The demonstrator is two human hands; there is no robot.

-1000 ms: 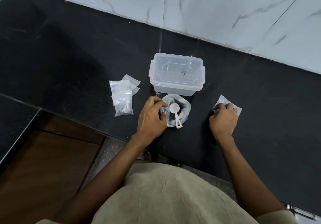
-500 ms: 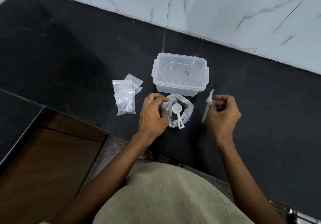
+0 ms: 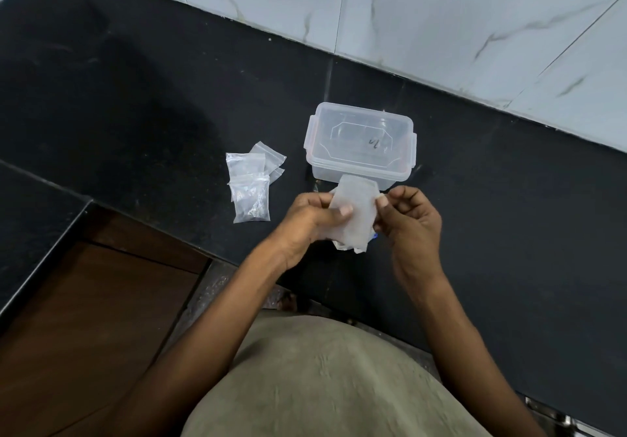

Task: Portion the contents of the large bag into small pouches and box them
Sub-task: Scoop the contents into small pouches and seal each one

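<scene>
both hands, left hand [image 3: 307, 219] and right hand [image 3: 412, 214], pinch an empty small pouch [image 3: 354, 214] just above the large bag [image 3: 351, 246], near the box [image 3: 359, 146]. best to rub its mouth open gently before scooping.

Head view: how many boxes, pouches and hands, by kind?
Clear lidded plastic box: 1
Small clear pouch pinched by left hand, right hand: 1
Small clear pouches piled, overlapping: at least 3
Hands: 2
Total: at least 7
</scene>
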